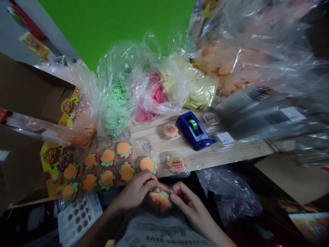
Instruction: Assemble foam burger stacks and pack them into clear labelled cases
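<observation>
Close to my body, a toy burger in a clear plastic pack [159, 201] is held between both hands. My left hand [140, 188] grips its left side, the fingers curled over the upper edge. On the other side, my right hand [187, 200] pinches the pack's right edge between thumb and forefinger. Orange bun, green frill and a red layer show through the plastic. Just beyond the hands, a packed burger with a printed label [177, 164] lies near the table edge. An open pack with an orange bun [148, 165] sits beyond my left hand.
Several burgers in clear trays [107, 178] cover the table's left part. A blue tape dispenser [194, 132] stands right of centre. Behind are plastic bags of green [114, 113], red [156, 91] and yellow [200, 91] pieces. Stacked clear packaging [257, 113] lies right; printed cardboard boxes [55, 154] stand left.
</observation>
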Demonstrator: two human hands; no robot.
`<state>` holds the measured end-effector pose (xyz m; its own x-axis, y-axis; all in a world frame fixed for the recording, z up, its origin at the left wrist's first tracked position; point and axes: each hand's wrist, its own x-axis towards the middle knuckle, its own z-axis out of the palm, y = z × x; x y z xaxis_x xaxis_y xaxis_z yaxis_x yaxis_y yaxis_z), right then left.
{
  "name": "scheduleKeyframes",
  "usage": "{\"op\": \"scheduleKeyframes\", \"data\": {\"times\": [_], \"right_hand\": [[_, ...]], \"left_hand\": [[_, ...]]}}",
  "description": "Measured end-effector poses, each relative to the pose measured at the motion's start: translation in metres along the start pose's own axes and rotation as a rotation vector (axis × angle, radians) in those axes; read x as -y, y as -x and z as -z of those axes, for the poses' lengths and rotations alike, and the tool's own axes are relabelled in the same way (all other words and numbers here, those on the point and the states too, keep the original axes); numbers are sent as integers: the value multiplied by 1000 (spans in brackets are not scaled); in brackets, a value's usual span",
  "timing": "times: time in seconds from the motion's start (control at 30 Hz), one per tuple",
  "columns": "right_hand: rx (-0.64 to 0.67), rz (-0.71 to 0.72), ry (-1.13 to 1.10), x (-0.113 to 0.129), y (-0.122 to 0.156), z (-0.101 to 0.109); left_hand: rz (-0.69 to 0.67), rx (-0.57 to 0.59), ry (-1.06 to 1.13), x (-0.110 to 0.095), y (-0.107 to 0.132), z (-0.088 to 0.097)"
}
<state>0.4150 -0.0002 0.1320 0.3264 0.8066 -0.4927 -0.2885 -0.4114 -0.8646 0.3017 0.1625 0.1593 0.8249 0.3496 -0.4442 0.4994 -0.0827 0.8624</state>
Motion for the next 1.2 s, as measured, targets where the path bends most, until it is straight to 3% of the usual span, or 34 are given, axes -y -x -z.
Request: {"op": "scheduleKeyframes", "data": {"times": [0.1, 0.37, 0.43, 0.57, 0.63, 0.73, 1.07, 1.2], "right_hand": [[-20, -6, -8, 1, 3, 2], [11, 48, 43, 4, 3, 5], [26, 21, -2, 11, 1, 6], [-65, -43, -121, 10, 2, 7], [-94, -66, -181, 3, 3, 7], [-36, -66, -174, -2, 4, 6], [64, 14, 158, 23, -3, 25], [20, 14, 169, 24, 2, 29]], "left_hand": [[33, -2, 46, -4, -11, 0], [19, 178, 23, -14, -19, -1], [17, 137, 54, -13, -16, -5], [87, -81, 165, 6, -4, -9], [115, -118, 207, 18, 2, -10], [139, -137, 248, 25, 8, -10], [-17, 123, 46, -8, -9, -23], [-9, 147, 23, -12, -14, -33]]}}
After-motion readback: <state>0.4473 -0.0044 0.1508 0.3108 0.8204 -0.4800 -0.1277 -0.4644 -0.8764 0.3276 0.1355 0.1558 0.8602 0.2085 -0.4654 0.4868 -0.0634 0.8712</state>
